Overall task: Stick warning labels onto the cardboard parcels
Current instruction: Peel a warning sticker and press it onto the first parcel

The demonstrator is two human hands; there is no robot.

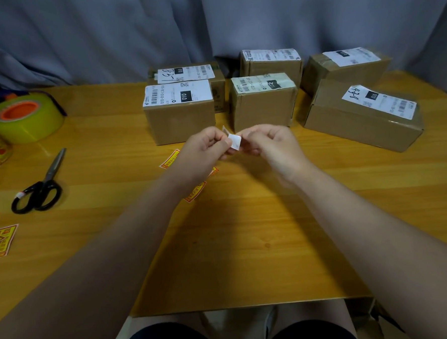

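Left hand (205, 149) covers warning labels (170, 159) (partly) — scissors (50, 174), tape roll (23, 117) leftward.

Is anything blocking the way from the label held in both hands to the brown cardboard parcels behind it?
Nothing visible does. The small white-backed label, pinched by the left hand and right hand, is held just in front of the two nearest brown cardboard parcels, with open space between.

The table (247, 233) is smooth, faintly glossy wood grain, the far parcels (180, 122) matt brown cardboard with white paper slips (177, 93), the far-left tape roll (25, 121) shiny yellowish plastic, the left scissors (43, 185) dull metal with black plastic handles, the far curtain (130, 31) matt grey cloth.
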